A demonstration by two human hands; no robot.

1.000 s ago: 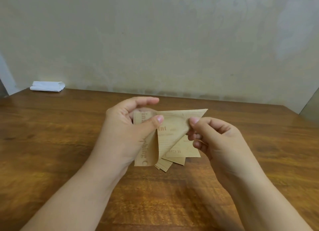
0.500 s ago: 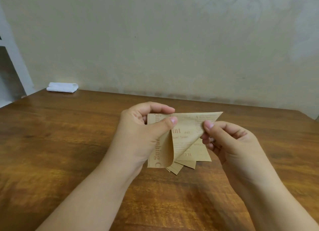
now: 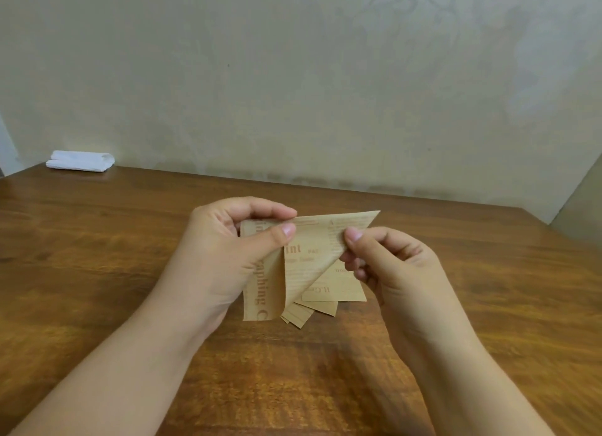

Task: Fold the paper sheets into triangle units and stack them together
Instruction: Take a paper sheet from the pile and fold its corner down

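Nearest: two bare forearms come in from the near edge over a brown wooden table, meeting mid-table.

Left hand: thumb and forefinger pinch the top left corner of a tan printed paper sheet. The rest of that hand is curled behind the sheet's left edge. Large lettering runs down that edge; I can read only parts of it.

Right hand: thumb tip presses on the sheet's slanted right edge, the other fingers curled behind it, so this hand pinches the paper too. Both hands are clamped on the same sheet, held up off the table.

The sheet: its front flap already makes a triangle, with the top edge running out to a sharp point at upper right. The left part curves round loosely and is not pressed flat. Judgement: this unit is mid-fold, the diagonal formed but the crease not yet set.

Just behind and below the sheet: a small bunch of folded pieces in the same tan paper, their corners fanning out under the flap. I cannot tell how many, nor whether they rest on the table or are caught in the hands. Judgement: some units are made and gathered; stacking is begun, not finished. No loose unfolded sheets show elsewhere, so what remains may be little.

Far left, by the wall: a white folded cloth on the table's far corner, well apart from the work.
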